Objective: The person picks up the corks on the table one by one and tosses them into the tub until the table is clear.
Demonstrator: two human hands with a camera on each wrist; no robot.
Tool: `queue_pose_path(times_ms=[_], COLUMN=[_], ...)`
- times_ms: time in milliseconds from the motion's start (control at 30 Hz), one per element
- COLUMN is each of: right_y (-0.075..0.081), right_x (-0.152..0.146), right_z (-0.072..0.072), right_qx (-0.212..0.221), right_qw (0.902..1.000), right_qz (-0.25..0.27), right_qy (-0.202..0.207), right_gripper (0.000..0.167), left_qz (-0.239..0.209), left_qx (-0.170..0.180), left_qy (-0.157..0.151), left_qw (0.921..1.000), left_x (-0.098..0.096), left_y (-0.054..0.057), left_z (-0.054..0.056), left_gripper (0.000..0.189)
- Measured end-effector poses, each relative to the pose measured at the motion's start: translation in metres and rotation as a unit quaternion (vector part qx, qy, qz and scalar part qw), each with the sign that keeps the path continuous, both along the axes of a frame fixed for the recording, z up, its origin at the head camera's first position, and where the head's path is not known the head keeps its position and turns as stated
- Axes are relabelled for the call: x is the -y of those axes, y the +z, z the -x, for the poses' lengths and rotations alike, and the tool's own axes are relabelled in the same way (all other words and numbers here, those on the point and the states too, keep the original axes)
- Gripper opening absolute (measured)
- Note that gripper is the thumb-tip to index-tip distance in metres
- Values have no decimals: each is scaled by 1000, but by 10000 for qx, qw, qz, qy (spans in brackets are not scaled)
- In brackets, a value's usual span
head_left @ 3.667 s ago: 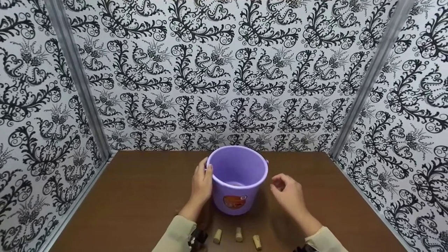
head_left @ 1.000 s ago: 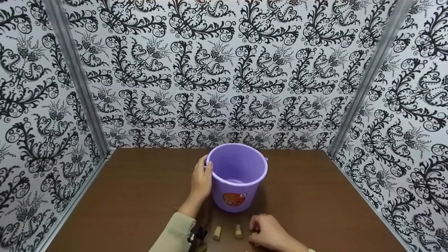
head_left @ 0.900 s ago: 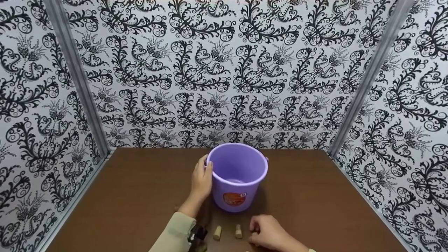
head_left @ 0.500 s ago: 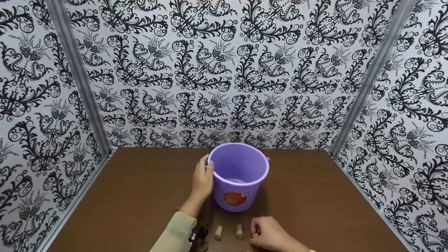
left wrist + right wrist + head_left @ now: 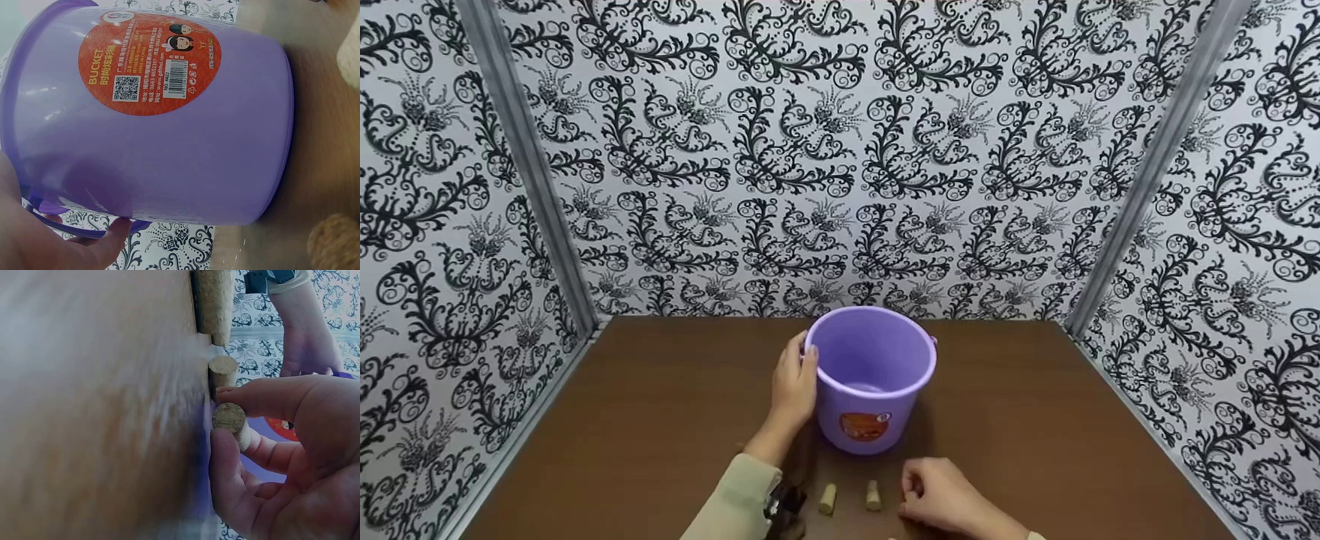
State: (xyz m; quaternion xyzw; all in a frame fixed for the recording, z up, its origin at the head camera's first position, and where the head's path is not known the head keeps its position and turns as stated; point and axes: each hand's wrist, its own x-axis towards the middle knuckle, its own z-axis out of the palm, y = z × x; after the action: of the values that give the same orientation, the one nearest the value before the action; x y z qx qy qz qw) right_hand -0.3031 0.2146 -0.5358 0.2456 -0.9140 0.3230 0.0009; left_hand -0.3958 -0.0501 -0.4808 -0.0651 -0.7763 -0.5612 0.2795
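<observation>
A purple bucket (image 5: 864, 412) with an orange label stands upright on the brown table. My left hand (image 5: 793, 386) holds the left side of its rim, the thumb on the near side. In the left wrist view the left hand (image 5: 62, 242) is at the bucket's purple handle (image 5: 73, 228). In front of the bucket, my right hand (image 5: 941, 495) is low over the table. The right wrist view shows the right hand (image 5: 298, 450) pinching a cork (image 5: 229, 417) between thumb and fingers, low beside the tabletop. Two more corks, one left (image 5: 827, 499) and one middle (image 5: 873, 496), stand nearby.
The table (image 5: 1035, 420) is enclosed by black-and-white patterned walls (image 5: 840, 165) with grey corner posts (image 5: 536, 172). A dark wrist device (image 5: 782, 504) sits at the left cuff, close to the left cork. A brown cork surface (image 5: 337, 244) shows at the left wrist view's lower right.
Since the oldest frame my right hand has moved from beside the bucket down to the rightmost cork and now pinches it. Its latest shift is slight. The left hand stays on the bucket.
</observation>
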Motion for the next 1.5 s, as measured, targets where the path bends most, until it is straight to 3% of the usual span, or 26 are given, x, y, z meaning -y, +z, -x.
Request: queue_pose_path(times_ms=[233, 867, 1133, 1500], right_y=[15, 75, 96, 116], right_x=[-11, -44, -51, -58], right_z=[5, 17, 18, 22], right_qx=[-207, -516, -328, -58], right_qw=[9994, 9941, 9961, 9926], right_qz=[21, 37, 334, 759], right_qy=[-259, -949, -750, -950], right_gripper=[16, 26, 24, 21], left_qz=[-15, -16, -44, -65], left_qx=[-8, 40, 34, 128], left_qy=[-22, -24, -36, -15], left_qw=[10000, 10000, 10000, 9999], left_x=[-1, 2, -1, 0], left_y=[2, -1, 0, -2], left_z=[1, 2, 1, 2], left_gripper=[38, 40, 39, 40])
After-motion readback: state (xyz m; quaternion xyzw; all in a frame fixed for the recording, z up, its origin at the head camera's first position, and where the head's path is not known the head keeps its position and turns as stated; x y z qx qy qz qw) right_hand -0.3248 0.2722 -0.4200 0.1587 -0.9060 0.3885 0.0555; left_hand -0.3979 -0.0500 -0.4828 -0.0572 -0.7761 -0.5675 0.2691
